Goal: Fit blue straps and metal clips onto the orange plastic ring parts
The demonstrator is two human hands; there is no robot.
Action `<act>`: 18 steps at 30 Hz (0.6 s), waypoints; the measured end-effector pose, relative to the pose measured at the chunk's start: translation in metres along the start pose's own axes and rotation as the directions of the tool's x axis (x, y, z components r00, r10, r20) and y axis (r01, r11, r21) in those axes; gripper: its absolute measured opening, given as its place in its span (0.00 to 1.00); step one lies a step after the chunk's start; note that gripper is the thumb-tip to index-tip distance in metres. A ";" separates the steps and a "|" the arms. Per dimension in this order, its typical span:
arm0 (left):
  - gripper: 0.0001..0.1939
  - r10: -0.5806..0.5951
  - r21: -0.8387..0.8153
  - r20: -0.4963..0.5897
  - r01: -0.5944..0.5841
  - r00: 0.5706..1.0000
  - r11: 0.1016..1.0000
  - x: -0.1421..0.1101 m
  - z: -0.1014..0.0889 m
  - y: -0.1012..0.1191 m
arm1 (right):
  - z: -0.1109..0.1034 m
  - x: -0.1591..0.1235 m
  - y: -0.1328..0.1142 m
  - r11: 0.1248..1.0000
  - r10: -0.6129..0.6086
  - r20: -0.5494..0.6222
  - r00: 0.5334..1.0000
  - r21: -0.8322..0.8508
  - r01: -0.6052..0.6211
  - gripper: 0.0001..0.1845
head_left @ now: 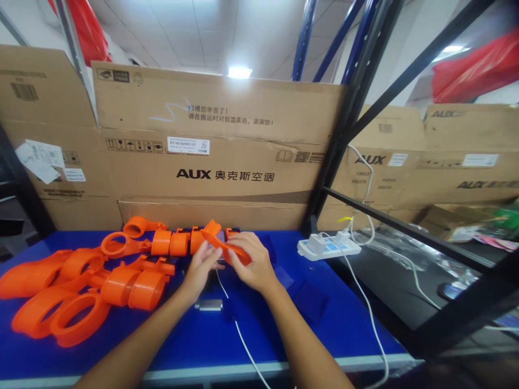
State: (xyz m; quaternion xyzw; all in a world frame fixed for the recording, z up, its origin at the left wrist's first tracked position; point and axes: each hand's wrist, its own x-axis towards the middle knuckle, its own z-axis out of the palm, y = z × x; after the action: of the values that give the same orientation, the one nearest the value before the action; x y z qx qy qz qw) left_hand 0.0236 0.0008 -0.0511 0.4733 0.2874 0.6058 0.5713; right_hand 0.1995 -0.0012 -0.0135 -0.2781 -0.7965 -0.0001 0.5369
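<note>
Both hands grip one orange plastic piece (221,244) above the far middle of the blue tabletop (162,346). My left hand (200,270) pinches its left part between thumb and fingers. Around the right end, my right hand (256,263) is closed, and its fingers hide some of the piece. Several orange plastic parts with wide rings (80,319) lie on the left, some with handle-like arms. A row of orange cylinder-shaped parts (161,242) stands just behind my left hand. Below the hands lies a small silver-grey bar (209,305).
A white power strip (329,246) with plugs sits at the table's right rear. One white cable (248,346) runs across the front edge. Dark blue flat pieces (310,302) lie right of my hands. Cardboard panels (219,121) and a black metal frame (336,140) stand behind.
</note>
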 end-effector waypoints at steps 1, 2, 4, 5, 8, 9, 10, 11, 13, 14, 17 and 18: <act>0.29 0.003 -0.015 -0.001 -0.003 1.000 1.000 0.000 0.000 0.000 | 0.003 0.000 -0.001 1.000 -0.020 0.014 1.000 0.012 0.020 0.11; 0.28 0.005 -0.026 -0.013 -0.006 1.000 1.000 0.001 -0.001 -0.001 | 0.005 -0.001 -0.002 0.999 -0.030 0.023 0.999 0.022 0.029 0.12; 0.27 0.006 -0.041 -0.057 -0.008 0.998 0.999 0.002 -0.002 -0.002 | 0.006 -0.001 -0.004 0.999 -0.031 0.032 0.999 0.042 0.029 0.12; 0.26 0.004 -0.046 -0.076 -0.007 0.997 0.999 0.003 -0.003 -0.003 | 0.006 -0.001 -0.005 0.998 -0.026 0.038 0.999 0.052 0.024 0.12; 0.26 -0.003 -0.055 -0.124 -0.004 0.992 0.998 0.004 -0.006 -0.005 | 0.005 -0.001 -0.009 0.995 -0.006 0.061 0.998 0.100 -0.001 0.13; 0.26 -0.006 -0.060 -0.140 -0.002 0.990 0.998 0.005 -0.006 -0.006 | 0.004 -0.002 -0.010 0.992 0.004 0.066 0.998 0.129 -0.013 0.13; 0.26 -0.012 -0.068 -0.153 0.002 0.988 0.998 0.005 -0.007 -0.007 | 0.003 -0.002 -0.010 0.986 0.019 0.069 0.997 0.162 -0.030 0.14; 0.26 -0.021 -0.081 -0.166 0.008 0.986 0.997 0.006 -0.007 -0.007 | 0.003 -0.003 -0.009 0.979 0.042 0.067 0.997 0.196 -0.055 0.14; 0.25 -0.041 -0.129 -0.201 0.015 0.979 0.992 0.007 -0.007 -0.007 | 0.003 -0.004 -0.005 0.962 0.118 0.042 0.992 0.242 -0.125 0.14; 0.24 -0.047 -0.166 -0.222 0.010 0.974 0.986 0.008 -0.007 -0.006 | 0.003 -0.004 -0.003 0.954 0.167 0.022 0.986 0.247 -0.168 0.15; 0.23 -0.080 -0.320 -0.256 -0.007 0.963 0.947 0.009 -0.008 0.000 | 0.003 -0.005 0.006 0.940 0.290 -0.012 0.957 0.189 -0.283 0.15; 0.23 -0.101 -0.376 -0.247 0.001 0.964 0.926 0.009 -0.010 0.002 | 0.003 -0.005 0.008 0.942 0.305 0.009 0.952 0.145 -0.303 0.14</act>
State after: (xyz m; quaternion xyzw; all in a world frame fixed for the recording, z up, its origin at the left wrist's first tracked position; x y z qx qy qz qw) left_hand 0.0150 0.0108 -0.0509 0.2642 0.2523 0.6912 0.6235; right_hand 0.2021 0.0042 -0.0211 -0.3579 -0.7384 0.1386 0.5545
